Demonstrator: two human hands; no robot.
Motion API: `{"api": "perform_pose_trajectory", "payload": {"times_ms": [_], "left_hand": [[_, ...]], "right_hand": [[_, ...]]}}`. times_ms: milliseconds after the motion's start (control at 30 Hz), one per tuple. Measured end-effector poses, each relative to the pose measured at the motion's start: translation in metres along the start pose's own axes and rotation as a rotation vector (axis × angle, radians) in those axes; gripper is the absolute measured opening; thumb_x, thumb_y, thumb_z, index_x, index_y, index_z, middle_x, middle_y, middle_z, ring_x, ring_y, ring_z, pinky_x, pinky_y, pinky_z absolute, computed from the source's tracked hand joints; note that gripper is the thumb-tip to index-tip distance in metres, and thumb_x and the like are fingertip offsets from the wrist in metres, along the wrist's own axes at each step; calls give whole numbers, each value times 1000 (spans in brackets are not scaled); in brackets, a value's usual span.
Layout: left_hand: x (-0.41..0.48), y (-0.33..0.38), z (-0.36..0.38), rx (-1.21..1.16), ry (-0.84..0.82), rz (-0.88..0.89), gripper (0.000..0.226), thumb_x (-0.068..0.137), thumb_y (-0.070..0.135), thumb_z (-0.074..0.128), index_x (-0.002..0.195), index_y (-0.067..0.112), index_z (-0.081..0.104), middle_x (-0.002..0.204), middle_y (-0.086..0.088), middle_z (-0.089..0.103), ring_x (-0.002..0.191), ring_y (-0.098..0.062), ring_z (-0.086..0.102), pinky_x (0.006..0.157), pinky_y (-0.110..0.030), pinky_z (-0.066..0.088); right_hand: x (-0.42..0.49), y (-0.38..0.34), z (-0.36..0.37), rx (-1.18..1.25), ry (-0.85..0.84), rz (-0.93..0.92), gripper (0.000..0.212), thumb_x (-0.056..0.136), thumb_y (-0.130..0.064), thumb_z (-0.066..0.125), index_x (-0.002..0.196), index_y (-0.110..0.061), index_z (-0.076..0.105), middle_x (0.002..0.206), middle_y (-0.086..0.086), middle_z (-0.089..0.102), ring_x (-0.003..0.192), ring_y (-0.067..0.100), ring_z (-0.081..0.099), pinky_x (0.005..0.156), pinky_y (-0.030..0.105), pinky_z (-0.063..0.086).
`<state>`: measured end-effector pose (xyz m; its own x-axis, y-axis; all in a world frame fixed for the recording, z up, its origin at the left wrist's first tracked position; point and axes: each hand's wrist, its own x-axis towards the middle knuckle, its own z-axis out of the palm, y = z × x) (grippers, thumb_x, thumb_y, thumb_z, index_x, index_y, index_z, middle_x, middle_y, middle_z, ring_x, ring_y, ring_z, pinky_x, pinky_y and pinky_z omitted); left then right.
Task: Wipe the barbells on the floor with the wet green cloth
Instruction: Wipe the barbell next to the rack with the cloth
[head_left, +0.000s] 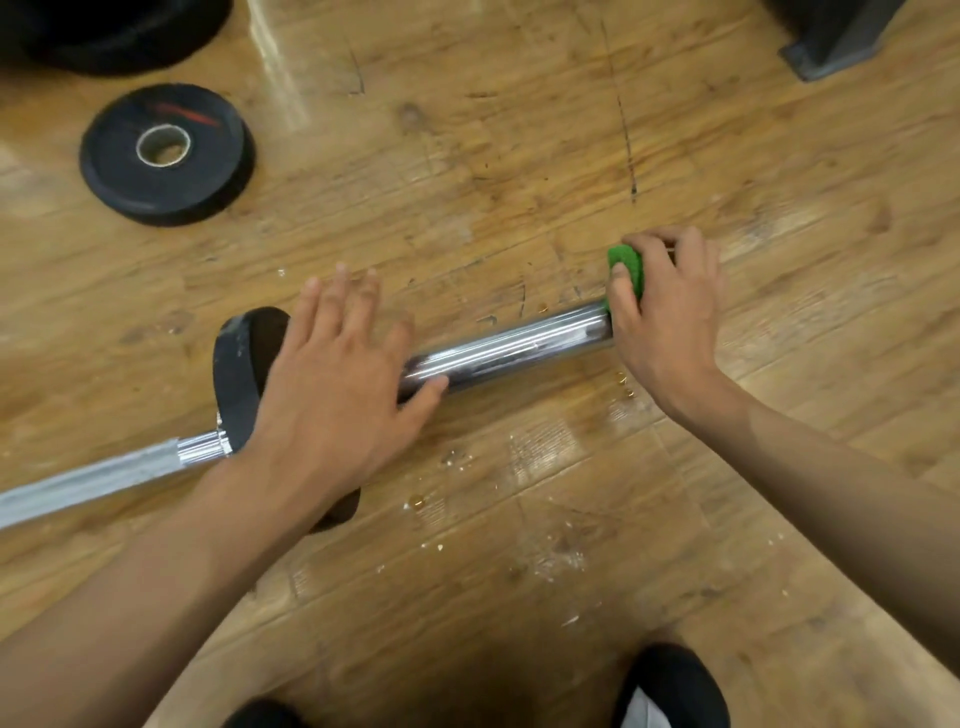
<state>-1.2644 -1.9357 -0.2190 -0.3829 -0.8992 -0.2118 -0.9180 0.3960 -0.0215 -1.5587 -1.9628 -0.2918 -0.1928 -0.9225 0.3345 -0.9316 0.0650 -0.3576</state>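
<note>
Two hands: left hand (332, 395) lay flat steadying the presumably heavy, slick chrome barbell (519, 348); right hand (670, 312) gripped the soft green cloth (626, 265).

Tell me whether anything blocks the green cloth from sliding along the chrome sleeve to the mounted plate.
Yes: the left hand lies over the sleeve beside the plate. Between it and the cloth in the right hand, the chrome is bare.
</note>
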Motion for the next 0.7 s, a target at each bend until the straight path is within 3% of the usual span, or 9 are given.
{"api": "perform_pose_trajectory", "payload": {"times_ms": [100, 200, 300, 367, 533, 700], "left_hand": [[-12, -7, -11, -40, 141, -103, 75, 95, 64, 32, 132, 9, 67, 154, -29, 46, 152, -47, 30, 128, -56, 9], [-18, -21, -14, -51, 185, -219, 77, 95, 68, 34, 139, 12, 63, 156, -23, 47, 152, -42, 31, 127, -57, 11], [-20, -36, -9, -168, 215, -283, 79, 90, 69, 39, 135, 9, 64, 144, -20, 58, 138, -42, 48, 119, -59, 34], [-18, -35, -7, -248, 269, -278, 72, 89, 63, 43, 130, 9, 67, 136, -16, 65, 128, -39, 55, 114, -56, 41], [-17, -33, -7, -168, 240, -217, 78, 88, 66, 34, 132, 11, 67, 136, -19, 65, 138, -42, 50, 121, -52, 27], [-16, -37, -7, -105, 176, -161, 84, 88, 71, 27, 133, 12, 67, 136, -19, 65, 139, -42, 50, 121, -52, 29]], "right_hand": [[2, -3, 5, -20, 30, 16, 38, 101, -31, 50, 127, -10, 69, 122, 14, 61, 111, 36, 53, 95, 44, 36], [0, -7, 3, -29, 33, 40, 39, 102, -29, 50, 131, -8, 66, 124, 15, 64, 114, 35, 54, 100, 44, 36], [-1, -13, -2, -65, -11, 48, 44, 104, -27, 46, 138, -4, 61, 138, 17, 62, 136, 35, 49, 120, 47, 27], [1, -19, -7, -110, -84, 57, 49, 104, -30, 40, 142, -3, 58, 145, 20, 57, 143, 36, 43, 125, 48, 20], [8, -29, -23, -299, -269, 45, 66, 101, -41, 23, 144, -2, 54, 142, 25, 52, 131, 41, 43, 117, 52, 30], [3, -32, -26, -361, -371, 38, 60, 109, -40, 31, 162, -12, 29, 151, 22, 45, 137, 41, 40, 117, 51, 29]]}}
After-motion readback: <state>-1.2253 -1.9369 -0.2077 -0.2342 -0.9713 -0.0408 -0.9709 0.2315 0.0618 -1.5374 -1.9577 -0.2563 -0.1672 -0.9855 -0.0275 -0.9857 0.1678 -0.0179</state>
